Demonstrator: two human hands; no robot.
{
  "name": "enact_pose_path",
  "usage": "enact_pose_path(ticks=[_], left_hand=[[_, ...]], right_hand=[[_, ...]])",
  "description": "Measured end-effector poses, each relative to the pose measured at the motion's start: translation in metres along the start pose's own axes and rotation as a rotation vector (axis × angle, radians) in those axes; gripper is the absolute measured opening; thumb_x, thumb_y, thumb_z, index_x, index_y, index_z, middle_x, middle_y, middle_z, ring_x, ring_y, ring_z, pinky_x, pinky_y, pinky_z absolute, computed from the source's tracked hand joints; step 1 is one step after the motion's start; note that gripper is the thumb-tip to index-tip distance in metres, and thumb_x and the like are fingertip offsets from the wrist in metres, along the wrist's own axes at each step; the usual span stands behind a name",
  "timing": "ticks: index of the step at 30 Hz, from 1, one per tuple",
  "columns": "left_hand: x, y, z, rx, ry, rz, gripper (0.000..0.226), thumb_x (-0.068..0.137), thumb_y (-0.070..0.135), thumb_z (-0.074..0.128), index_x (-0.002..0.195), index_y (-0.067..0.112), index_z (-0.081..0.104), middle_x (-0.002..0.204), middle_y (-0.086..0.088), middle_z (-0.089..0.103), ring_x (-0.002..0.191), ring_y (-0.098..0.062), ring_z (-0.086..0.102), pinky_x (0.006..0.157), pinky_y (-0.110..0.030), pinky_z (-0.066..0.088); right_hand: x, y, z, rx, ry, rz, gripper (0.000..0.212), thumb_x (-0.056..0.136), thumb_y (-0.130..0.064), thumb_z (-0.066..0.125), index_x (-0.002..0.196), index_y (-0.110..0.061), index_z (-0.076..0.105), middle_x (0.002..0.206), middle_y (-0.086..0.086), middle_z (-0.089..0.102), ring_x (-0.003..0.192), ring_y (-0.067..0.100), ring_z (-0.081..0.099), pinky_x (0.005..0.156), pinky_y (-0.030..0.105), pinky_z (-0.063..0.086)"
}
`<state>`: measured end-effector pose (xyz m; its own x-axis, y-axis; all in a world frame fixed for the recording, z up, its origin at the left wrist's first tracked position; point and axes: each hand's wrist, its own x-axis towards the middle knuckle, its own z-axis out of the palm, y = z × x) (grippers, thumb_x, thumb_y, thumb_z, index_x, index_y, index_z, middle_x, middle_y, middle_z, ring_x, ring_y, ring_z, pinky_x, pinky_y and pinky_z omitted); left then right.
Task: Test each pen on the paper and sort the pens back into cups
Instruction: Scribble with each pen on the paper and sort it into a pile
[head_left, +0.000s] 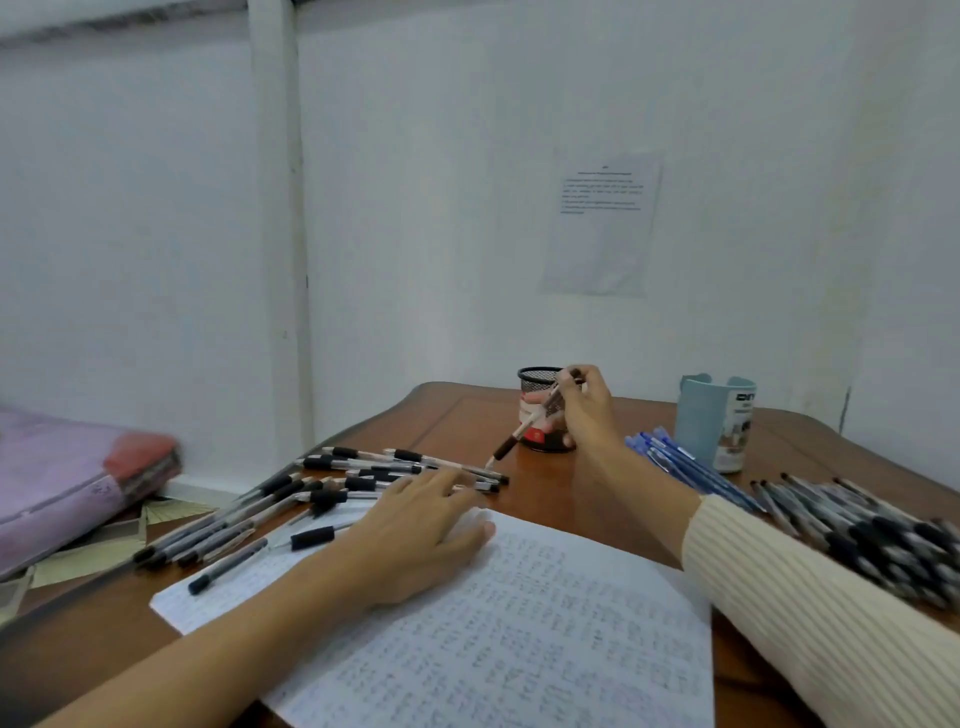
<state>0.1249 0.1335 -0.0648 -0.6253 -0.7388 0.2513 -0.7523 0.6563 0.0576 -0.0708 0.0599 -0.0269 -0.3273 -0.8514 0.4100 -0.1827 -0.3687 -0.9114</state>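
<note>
My right hand (587, 410) pinches a black-grip pen (524, 426) just in front of the black mesh cup (537, 382), tip pointing down toward the table. My left hand (421, 525) lies flat on the scribbled paper (545, 623), fingers stretched toward a heap of black pens (363, 475). A light blue cup (711, 421) stands at the back right. Several blue pens (685, 467) lie in front of it. Another pile of black pens (872, 530) lies at the right edge.
The wooden table (452, 415) stands against a white wall with a printed sheet (602, 223) taped on it. A purple mattress (67, 483) lies on the floor at the left, beside the table's left edge.
</note>
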Motion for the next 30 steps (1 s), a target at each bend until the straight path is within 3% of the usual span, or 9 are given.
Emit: enact_pose_path(ticks=[2, 6, 10, 13, 20, 25, 27, 30], left_hand=[[0.000, 0.004, -0.001, -0.066, -0.024, 0.078, 0.047, 0.097, 0.050, 0.027, 0.139, 0.032, 0.039, 0.145, 0.015, 0.029, 0.129, 0.001, 0.026, 0.106, -0.019, 0.019], [-0.001, 0.009, 0.001, -0.169, -0.150, 0.159, 0.060, 0.089, 0.062, 0.021, 0.141, 0.037, 0.033, 0.147, 0.021, 0.025, 0.129, 0.007, 0.024, 0.108, -0.017, 0.020], [-0.002, 0.005, 0.005, -0.179, -0.169, 0.166, 0.104, 0.059, 0.092, -0.001, 0.143, 0.038, 0.028, 0.147, 0.021, 0.026, 0.128, 0.009, 0.024, 0.108, -0.016, 0.020], [-0.001, 0.006, 0.005, -0.178, -0.160, 0.170, 0.111, 0.052, 0.094, -0.004, 0.143, 0.038, 0.029, 0.146, 0.021, 0.027, 0.125, 0.010, 0.024, 0.104, -0.013, 0.019], [-0.002, 0.007, 0.005, -0.170, -0.154, 0.189, 0.102, 0.058, 0.092, -0.002, 0.139, 0.041, 0.032, 0.144, 0.020, 0.031, 0.124, 0.010, 0.028, 0.102, -0.013, 0.022], [-0.002, 0.011, 0.004, -0.156, -0.164, 0.180, 0.056, 0.090, 0.065, 0.022, 0.137, 0.040, 0.036, 0.142, 0.021, 0.035, 0.125, 0.006, 0.032, 0.108, -0.022, 0.029], [-0.003, 0.013, 0.003, -0.146, -0.158, 0.178, 0.047, 0.094, 0.052, 0.030, 0.138, 0.037, 0.037, 0.142, 0.019, 0.036, 0.124, 0.005, 0.034, 0.105, -0.019, 0.028], [-0.002, 0.014, 0.001, -0.109, -0.145, 0.163, 0.056, 0.090, 0.059, 0.028, 0.140, 0.034, 0.036, 0.142, 0.017, 0.037, 0.122, 0.003, 0.037, 0.101, -0.018, 0.031]], right_hand=[[-0.010, 0.000, -0.014, -0.040, 0.036, -0.056, 0.012, 0.102, -0.024, 0.033, 0.103, -0.015, 0.042, 0.062, 0.005, 0.059, 0.029, 0.005, 0.044, 0.031, 0.014, 0.030], [-0.030, 0.005, -0.044, -0.057, 0.045, 0.018, 0.022, 0.102, -0.023, 0.033, 0.122, -0.016, 0.039, 0.057, 0.002, 0.049, 0.045, 0.012, 0.044, 0.050, 0.027, 0.040], [-0.055, -0.003, -0.070, -0.116, -0.099, 0.173, 0.033, 0.099, -0.010, 0.042, 0.128, -0.024, 0.036, 0.068, 0.006, 0.056, 0.038, 0.008, 0.039, 0.032, 0.016, 0.030], [-0.074, -0.011, -0.081, -0.141, -0.172, 0.219, 0.039, 0.097, -0.006, 0.046, 0.132, -0.018, 0.036, 0.072, 0.007, 0.058, 0.047, 0.011, 0.041, 0.033, 0.015, 0.033], [-0.091, -0.017, -0.077, -0.089, -0.248, 0.283, 0.032, 0.097, -0.002, 0.044, 0.129, -0.008, 0.043, 0.067, 0.008, 0.053, 0.041, 0.007, 0.038, 0.032, 0.014, 0.030], [-0.093, -0.015, -0.072, -0.039, -0.355, 0.377, 0.039, 0.096, -0.010, 0.049, 0.133, -0.015, 0.037, 0.068, 0.005, 0.051, 0.040, 0.005, 0.040, 0.035, 0.014, 0.034], [-0.095, -0.018, -0.072, 0.014, -0.382, 0.399, 0.041, 0.090, -0.010, 0.059, 0.126, -0.013, 0.040, 0.072, 0.004, 0.051, 0.042, 0.003, 0.041, 0.036, 0.012, 0.035], [-0.096, -0.022, -0.070, 0.164, -0.231, 0.371, 0.022, 0.080, 0.001, 0.067, 0.094, -0.008, 0.054, 0.082, 0.001, 0.051, 0.047, 0.003, 0.042, 0.035, 0.010, 0.034]])
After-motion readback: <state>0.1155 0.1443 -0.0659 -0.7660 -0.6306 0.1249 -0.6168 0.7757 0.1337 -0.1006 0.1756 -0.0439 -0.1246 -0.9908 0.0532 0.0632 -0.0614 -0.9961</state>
